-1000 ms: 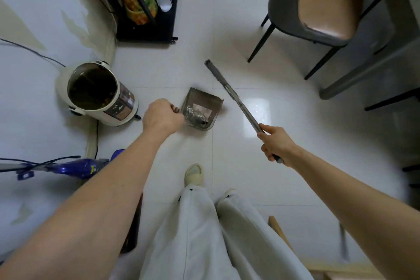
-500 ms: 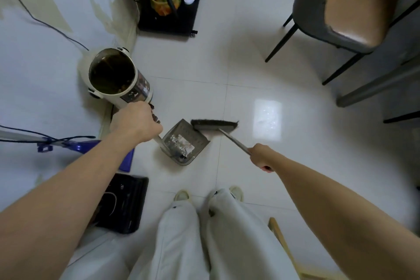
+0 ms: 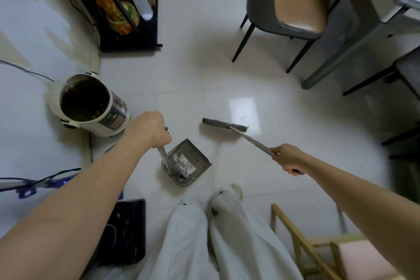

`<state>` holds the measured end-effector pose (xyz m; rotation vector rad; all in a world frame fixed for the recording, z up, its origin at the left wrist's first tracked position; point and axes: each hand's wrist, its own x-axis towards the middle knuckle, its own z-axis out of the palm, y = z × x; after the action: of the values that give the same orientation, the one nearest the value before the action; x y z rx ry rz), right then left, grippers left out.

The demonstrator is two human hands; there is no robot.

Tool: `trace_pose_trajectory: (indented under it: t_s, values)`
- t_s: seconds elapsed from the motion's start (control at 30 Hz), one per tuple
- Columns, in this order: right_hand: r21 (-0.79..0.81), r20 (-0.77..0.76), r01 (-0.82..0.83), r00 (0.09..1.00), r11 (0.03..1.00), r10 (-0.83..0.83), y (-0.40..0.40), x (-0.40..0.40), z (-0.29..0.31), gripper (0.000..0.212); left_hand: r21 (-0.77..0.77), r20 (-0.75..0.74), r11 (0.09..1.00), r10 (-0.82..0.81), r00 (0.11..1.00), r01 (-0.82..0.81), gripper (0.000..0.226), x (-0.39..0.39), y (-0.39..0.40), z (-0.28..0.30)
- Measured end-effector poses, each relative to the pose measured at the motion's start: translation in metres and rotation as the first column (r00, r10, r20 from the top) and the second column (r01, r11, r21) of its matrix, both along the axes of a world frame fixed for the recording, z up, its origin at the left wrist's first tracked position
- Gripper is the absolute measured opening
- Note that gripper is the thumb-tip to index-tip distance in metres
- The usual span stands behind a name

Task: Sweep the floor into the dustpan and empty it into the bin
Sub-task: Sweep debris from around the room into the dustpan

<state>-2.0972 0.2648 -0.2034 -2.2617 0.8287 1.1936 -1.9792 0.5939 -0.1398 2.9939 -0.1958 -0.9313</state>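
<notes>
Our left hand (image 3: pixel 148 128) is fisted round the dustpan (image 3: pixel 186 162) handle, the pan below our knuckles already carrying scraps. Our right hand (image 3: pixel 287 158) wraps the broom (image 3: pixel 223 124) shaft, bristles well ahead of those fingers. Tip the pan forward and the scraps spill; the bin (image 3: pixel 87 102) sits just beyond our left fist.

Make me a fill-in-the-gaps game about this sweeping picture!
1. The left hand grips the handle of the ____.
2. The right hand holds the ____ by its stick.
3. The dustpan already has ____ in it.
4. The bin stands on the person's ____ side.

Missing words: dustpan; broom; rubbish; left
</notes>
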Motion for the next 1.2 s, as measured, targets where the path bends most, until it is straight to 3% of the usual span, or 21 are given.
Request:
trace_pose_trajectory:
  t_s: [0.17, 0.27, 0.4, 0.53, 0.77, 0.97, 1.2]
  values:
    - [0.044, -0.071, 0.262, 0.963, 0.964, -0.258, 0.034, -0.001, -0.052, 0.036, -0.042, -0.026, 0.999, 0.005, 1.000, -0.006, 0.019, 0.016, -0.010, -0.013]
    - [0.235, -0.137, 0.381, 0.924, 0.894, -0.357, 0.064, -0.013, -0.062, 0.042, -0.049, -0.039, 0.999, -0.004, 0.999, 0.002, 0.016, 0.011, -0.009, -0.027]
    - [0.302, -0.235, 0.553, 0.832, 0.776, -0.502, 0.065, -0.006, -0.041, 0.041, -0.060, -0.029, 0.997, -0.043, 0.999, 0.041, 0.008, 0.007, -0.006, -0.035]
    - [0.408, -0.256, 0.611, 0.790, 0.678, -0.557, 0.054, -0.009, 0.002, 0.033, -0.073, -0.028, 0.995, -0.076, 0.997, 0.074, 0.018, 0.009, -0.010, -0.033]
    - [0.433, -0.114, 0.540, 0.827, 0.722, -0.550, 0.076, 0.005, 0.038, 0.031, -0.047, 0.013, 0.992, -0.119, 0.993, 0.119, 0.009, 0.014, -0.001, -0.013]
    - [0.313, -0.002, 0.478, 0.865, 0.821, -0.502, 0.088, 0.029, 0.009, 0.037, 0.031, 0.009, 0.989, -0.142, 0.990, 0.142, 0.023, 0.026, 0.032, -0.003]
    - [0.218, -0.074, 0.448, 0.893, 0.867, -0.443, 0.109, 0.025, -0.056, 0.035, 0.073, -0.006, 0.987, -0.140, 0.990, 0.140, 0.022, 0.027, 0.050, -0.015]
